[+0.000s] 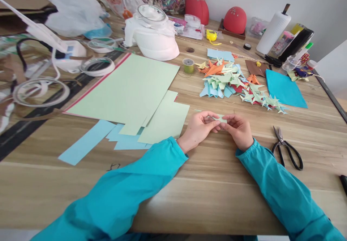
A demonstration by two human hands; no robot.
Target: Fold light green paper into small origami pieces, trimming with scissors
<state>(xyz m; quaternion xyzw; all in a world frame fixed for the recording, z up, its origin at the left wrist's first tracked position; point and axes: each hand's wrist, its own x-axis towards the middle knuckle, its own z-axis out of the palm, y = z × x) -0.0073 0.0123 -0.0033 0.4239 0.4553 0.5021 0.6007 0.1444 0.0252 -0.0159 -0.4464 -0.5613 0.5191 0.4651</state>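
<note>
Between both hands, over the middle of the wooden table, is a small piece of pale green paper [221, 118]. My left hand [200, 127] pinches its left part, with thumb and fingers closed. From the other side my right hand [238, 127] pinches it too, the thumbs almost meeting. Fingers cover much of the paper, so its folds are hard to make out. Beyond the hands lies a heap of folded paper pieces [225, 78] in green, blue, orange and red. Black-handled scissors [287, 147] rest to the right, blades apart.
Large pale green sheets [130, 89] and light blue strips [86, 141] lie at the left. A spool of thread [188, 66] and a turquoise square [286, 88] are farther back. Tape rolls [97, 67], a white router-like device [67, 53] and plastic bags [73, 9] crowd the far left.
</note>
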